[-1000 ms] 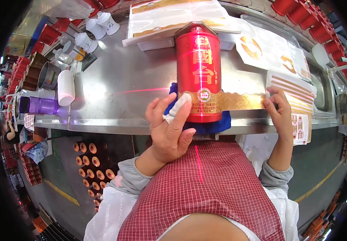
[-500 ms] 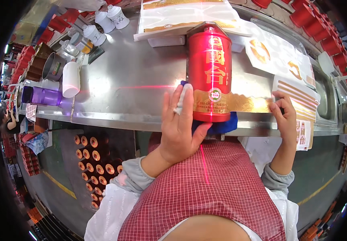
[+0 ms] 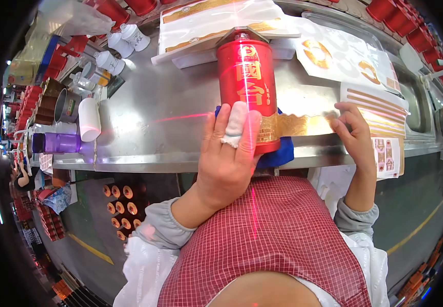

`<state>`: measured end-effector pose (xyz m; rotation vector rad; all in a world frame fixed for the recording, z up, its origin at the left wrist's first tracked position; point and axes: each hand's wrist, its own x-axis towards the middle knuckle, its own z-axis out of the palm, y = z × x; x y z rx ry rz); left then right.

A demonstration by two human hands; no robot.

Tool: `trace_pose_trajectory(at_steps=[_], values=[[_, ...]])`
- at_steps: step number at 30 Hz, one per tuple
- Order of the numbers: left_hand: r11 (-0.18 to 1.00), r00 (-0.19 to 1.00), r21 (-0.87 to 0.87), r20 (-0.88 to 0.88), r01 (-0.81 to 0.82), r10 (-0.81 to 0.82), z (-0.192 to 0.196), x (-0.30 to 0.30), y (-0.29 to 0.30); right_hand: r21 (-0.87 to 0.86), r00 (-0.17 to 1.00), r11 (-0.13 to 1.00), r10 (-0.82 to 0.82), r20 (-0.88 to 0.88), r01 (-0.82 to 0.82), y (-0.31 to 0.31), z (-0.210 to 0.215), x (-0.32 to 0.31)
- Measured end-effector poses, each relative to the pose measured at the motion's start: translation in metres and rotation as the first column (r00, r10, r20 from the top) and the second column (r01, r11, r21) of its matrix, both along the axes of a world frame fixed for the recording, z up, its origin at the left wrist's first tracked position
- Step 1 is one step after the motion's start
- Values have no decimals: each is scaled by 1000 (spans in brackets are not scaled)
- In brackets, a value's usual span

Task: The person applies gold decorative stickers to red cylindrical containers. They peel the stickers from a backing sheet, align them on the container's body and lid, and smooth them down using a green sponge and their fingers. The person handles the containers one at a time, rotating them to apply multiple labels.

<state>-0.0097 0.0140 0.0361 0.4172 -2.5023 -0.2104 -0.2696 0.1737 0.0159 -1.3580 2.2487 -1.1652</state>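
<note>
A red bottle [image 3: 229, 66] with gold characters lies on its side on the steel bench, neck pointing away. A blue cloth [image 3: 279, 156] sits under its lower end. My left hand [image 3: 224, 169] rests on the lower left of the bottle, fingers stretched flat over it; a white wrap covers one fingertip. Around the bottle's lower part runs a gold label strip [image 3: 306, 124], its free end extending right. At that end my right hand [image 3: 357, 140] pinches the strip between thumb and finger. The label's part under my left hand is hidden.
Label sheets [image 3: 313, 53] lie behind and right of the bottle. White bottles [image 3: 110, 62], a grey metal cup [image 3: 68, 101], a white roll [image 3: 89, 120] and a purple container [image 3: 57, 143] stand at left. A sink [image 3: 418, 102] is at right. Copper-topped bottles [image 3: 120, 208] stand below the bench.
My left hand has come further over the bottle's front and now covers the label's round emblem. My right hand still holds the strip's end. The whole view has shifted slightly.
</note>
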Motion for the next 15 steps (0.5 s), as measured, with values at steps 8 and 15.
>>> trace_pose_trajectory(at_steps=[8,15], values=[[978,985,195,-167,76,-43,-17,12,-8,-33,998,999,42,38,-41,-13,-4,2],[1000,998,-2,69,16,-16,2,12,1,-15,995,1000,21,-95,-22,-16,-10,7]])
